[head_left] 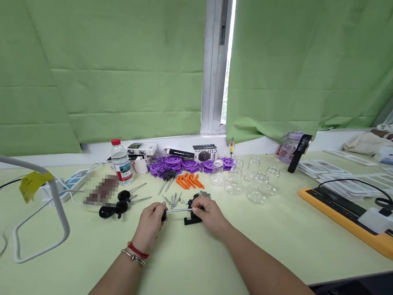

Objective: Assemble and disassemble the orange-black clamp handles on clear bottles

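Note:
My left hand [152, 220] is closed on a black part at the left end of a thin metal rod [178, 210]. The fingers of my right hand [211, 215] pinch the rod's right end, above a black bracket piece [192, 221] on the table. Just behind the hands lie loose screws [174, 200] and small springs [205, 194]. Orange angled pieces [189, 180] and purple wheel-shaped parts [174, 164] lie farther back. To the left are black round knobs with metal rods [121, 206].
Clear glass jars [258, 189] stand right of centre, and a water bottle [121, 163] stands back left. An orange power strip [349, 222] lies at right. A grey metal frame [60, 208] rises at left near a white power strip [75, 180].

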Tool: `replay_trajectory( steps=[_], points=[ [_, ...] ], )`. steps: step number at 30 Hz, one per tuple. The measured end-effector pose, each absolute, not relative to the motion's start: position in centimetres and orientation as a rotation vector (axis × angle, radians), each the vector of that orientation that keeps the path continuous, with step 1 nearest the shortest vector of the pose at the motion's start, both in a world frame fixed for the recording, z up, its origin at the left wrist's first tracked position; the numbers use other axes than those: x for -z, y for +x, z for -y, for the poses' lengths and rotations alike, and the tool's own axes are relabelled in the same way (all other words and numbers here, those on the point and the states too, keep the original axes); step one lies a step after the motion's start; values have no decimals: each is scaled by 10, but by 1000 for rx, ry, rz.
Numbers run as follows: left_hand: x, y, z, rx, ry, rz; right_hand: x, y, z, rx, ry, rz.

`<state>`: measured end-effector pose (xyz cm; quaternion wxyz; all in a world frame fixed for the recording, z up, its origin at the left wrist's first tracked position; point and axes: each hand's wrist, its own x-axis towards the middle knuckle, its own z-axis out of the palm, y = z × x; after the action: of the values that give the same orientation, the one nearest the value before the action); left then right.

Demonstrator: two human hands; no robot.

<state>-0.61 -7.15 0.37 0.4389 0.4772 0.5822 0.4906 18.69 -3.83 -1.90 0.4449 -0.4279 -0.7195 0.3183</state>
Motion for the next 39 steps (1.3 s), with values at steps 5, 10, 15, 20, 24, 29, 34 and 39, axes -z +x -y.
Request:
replay_trajectory(
  steps=[5, 10, 15, 20, 24, 29, 34, 39],
  points=[
    [1, -6, 70, -1236, 1205, -1438, 26, 186, 34, -827, -1048, 1779],
    [-2, -13, 66, -1203, 1337, -1432, 28, 185, 34, -862, -1144, 1720],
    [-9, -53, 55, -1359, 1325, -1863, 21, 195, 33, -874, -1179, 1614],
    [-12, -92, 48, -1098, 1366, -2531, 19, 204, 29, -881, -1213, 1549],
    [-10, -97, 46, -831, 1718, -2697, 24, 204, 26, -857, -1214, 1544],
    [-2, -99, 43, -618, 1796, -2854, 27, 205, 23, -882, -1223, 1515],
    [2, -98, 42, -543, 1706, -2913, 24, 207, 23, -913, -1242, 1488],
    [0, -94, 43, -535, 1677, -2933, 23, 210, 23, -941, -1231, 1467]
  ],
)
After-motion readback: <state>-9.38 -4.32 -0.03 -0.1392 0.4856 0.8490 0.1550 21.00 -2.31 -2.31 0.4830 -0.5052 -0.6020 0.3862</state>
